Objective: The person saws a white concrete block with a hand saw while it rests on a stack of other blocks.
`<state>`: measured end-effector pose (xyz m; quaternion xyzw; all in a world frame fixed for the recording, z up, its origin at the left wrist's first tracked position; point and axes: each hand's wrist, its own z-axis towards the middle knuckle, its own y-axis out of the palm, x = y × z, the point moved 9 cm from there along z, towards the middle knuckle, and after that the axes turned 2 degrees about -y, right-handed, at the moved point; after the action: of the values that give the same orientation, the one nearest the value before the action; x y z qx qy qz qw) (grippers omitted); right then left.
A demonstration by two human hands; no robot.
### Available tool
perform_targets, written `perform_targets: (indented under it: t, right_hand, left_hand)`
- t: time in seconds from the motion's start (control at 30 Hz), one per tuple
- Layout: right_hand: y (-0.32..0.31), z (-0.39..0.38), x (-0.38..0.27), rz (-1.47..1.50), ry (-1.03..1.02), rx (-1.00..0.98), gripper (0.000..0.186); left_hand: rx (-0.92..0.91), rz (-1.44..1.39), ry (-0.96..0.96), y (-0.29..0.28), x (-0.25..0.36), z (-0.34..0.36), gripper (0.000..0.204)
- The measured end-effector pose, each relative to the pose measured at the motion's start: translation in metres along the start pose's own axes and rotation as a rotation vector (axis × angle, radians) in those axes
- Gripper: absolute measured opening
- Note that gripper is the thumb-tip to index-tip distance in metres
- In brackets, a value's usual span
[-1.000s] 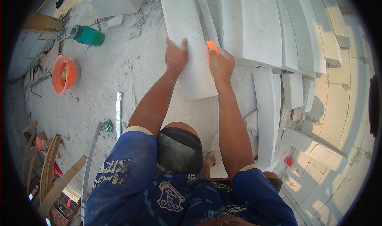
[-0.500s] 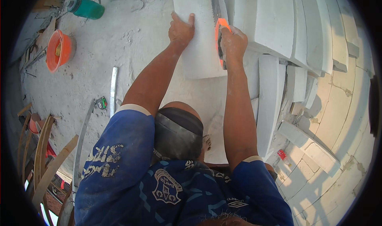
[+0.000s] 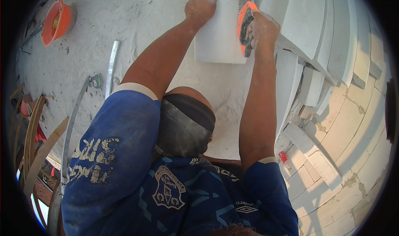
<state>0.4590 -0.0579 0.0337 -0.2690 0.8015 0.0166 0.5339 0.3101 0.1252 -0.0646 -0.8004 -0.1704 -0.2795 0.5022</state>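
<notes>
A long white block lies on the dusty floor in front of me. My left hand rests on its left edge, thumb and forefinger spread apart. At the block's right edge is a handsaw with an orange and black handle. My right hand is closed round that handle, and the toothed blade points away from me along the block's right side. The far part of the blade is cut off by the picture's top edge.
Large pale blocks stand in a row at the right. An orange bucket, a metal straight bar and a tape measure are on the floor at the left. Curved wooden strips stand nearer me. A bottle lies lower right.
The view has shifted, so the block, bucket and floor things sit higher in the picture. My right hand has turned slightly, showing more of the saw's black grip. Both hands keep their places.
</notes>
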Motion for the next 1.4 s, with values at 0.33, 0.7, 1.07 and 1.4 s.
perform_targets:
  t: [0.33,0.7,1.07,1.4]
  right_hand:
    - [0.01,-0.013,-0.012,-0.179,-0.105,-0.043,0.038]
    - [0.005,-0.012,-0.018,-0.298,-0.168,0.003,0.039]
    - [0.007,-0.022,-0.001,-0.264,-0.144,-0.043,0.034]
    - [-0.009,-0.054,0.01,-0.2,-0.11,-0.018,0.034]
  left_hand:
    - [0.028,0.014,0.001,-0.003,0.011,0.006,0.097]
    - [0.073,0.008,-0.001,-0.01,0.021,0.008,0.093]
    - [0.017,0.005,-0.048,-0.009,0.013,0.008,0.095]
    - [0.019,-0.024,0.005,-0.004,0.006,0.001,0.097]
